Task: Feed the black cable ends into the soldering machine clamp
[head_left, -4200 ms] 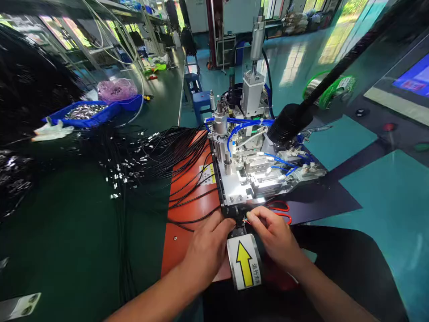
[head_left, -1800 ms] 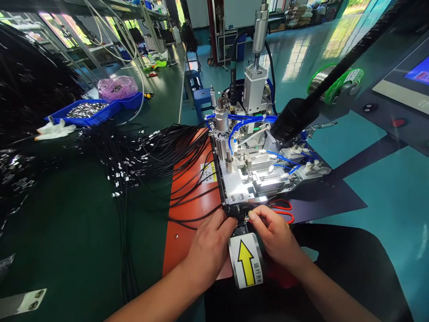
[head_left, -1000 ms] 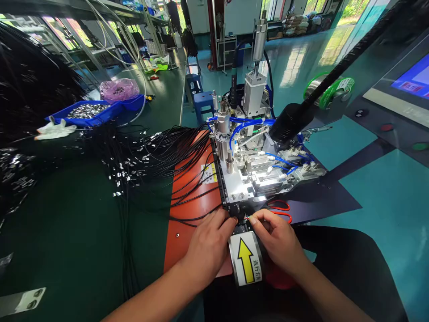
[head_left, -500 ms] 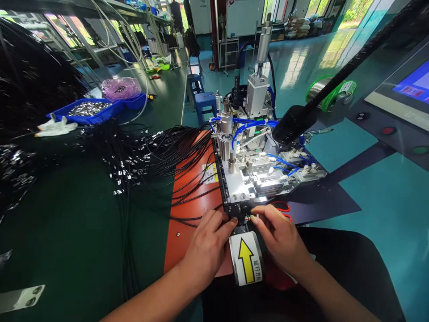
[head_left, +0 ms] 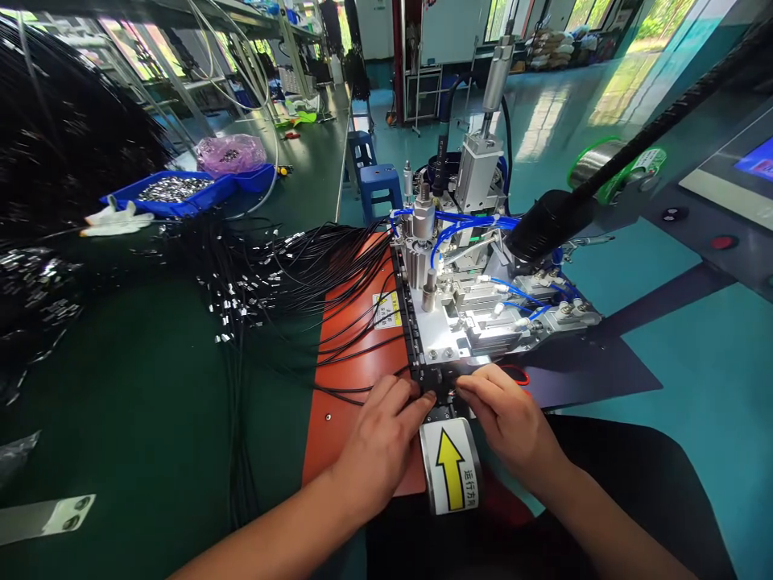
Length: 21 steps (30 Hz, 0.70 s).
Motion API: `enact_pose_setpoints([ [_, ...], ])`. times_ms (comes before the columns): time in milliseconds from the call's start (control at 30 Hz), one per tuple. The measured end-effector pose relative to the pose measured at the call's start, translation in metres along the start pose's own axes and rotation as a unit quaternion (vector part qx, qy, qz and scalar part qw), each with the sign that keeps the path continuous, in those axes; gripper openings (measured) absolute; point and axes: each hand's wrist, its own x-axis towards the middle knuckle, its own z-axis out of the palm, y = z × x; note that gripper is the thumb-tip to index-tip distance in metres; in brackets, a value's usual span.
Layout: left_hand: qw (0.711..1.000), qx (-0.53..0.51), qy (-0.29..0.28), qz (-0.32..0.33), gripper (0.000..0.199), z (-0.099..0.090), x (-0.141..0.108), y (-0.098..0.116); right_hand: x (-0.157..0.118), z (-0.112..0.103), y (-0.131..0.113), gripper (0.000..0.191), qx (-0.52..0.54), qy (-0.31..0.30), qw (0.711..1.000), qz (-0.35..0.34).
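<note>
My left hand (head_left: 386, 431) lies at the front end of a black track (head_left: 430, 377) on the machine, fingers bent together. Its index fingertip presses down there, and a black cable (head_left: 341, 393) runs in under its fingers from the left. Across a small gap, my right hand (head_left: 513, 415) is closed in a pinch at the track's end. What sits between its fingertips is hidden. Just below both hands is a curved white plate (head_left: 452, 467) with a yellow arrow. The metal machine (head_left: 477, 298) with blue air hoses stands right beyond my fingers.
Black cables with metal ends lie on the green table (head_left: 169, 362) and cross the orange board (head_left: 350, 322). A blue tray (head_left: 175, 205) of small metal parts is at left, beside a white glove (head_left: 117, 219). Red-handled scissors (head_left: 520, 374) lie behind my right hand.
My right hand has turned slightly, its fingers closing nearer the track; a small white piece seen at its fingertips is now hidden. The left hand stays at the track. The view has shifted slightly.
</note>
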Motion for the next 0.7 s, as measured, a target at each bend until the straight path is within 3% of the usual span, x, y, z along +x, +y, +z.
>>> enact_pose_setpoints([
  [300, 1.000, 0.008, 0.008, -0.001, 0.024, -0.002, -0.001, 0.000, 0.003, -0.001, -0.001, 0.023, 0.007, -0.012, 1.000, 0.007],
  [567, 0.998, 0.059, -0.011, -0.035, 0.016, -0.008, 0.005, 0.007, 0.009, -0.008, -0.019, 0.022, -0.016, -0.037, 0.996, 0.077],
  [700, 0.995, 0.079, -0.034, -0.057, 0.017, -0.013, 0.008, 0.010, 0.014, -0.009, -0.020, 0.021, 0.015, -0.055, 0.988, 0.145],
])
